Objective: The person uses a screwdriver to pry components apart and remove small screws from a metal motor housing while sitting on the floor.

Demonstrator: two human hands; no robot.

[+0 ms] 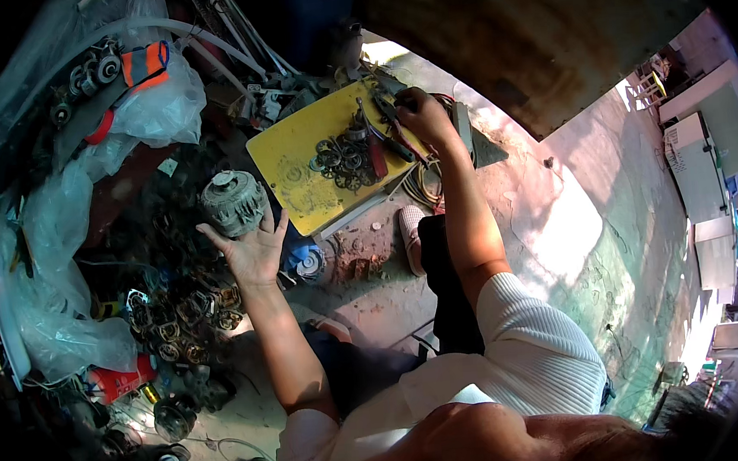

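Observation:
A round, dusty grey motor (234, 203) with a finned casing and raised hub rests in my left hand (255, 255), the thumb and fingers spread around and beneath it. It is held off the left side of the yellow board (269, 156). My right hand (426, 117) reaches over the far right part of that board, fingers curled down among the tools; what they grip is hidden. Beside it lie pliers (385, 108) and a screwdriver with a red handle (377, 156). Small dark round metal parts (346, 159) are heaped on the board's middle.
Below the motor, a pile of dirty copper-coloured parts (187, 314) covers the floor. Clear plastic sheeting (58, 246) hangs at the left, near an orange-and-black item (146, 64). Cables (422, 183) coil beside the board. A big rusty panel (536, 35) slants at the upper right.

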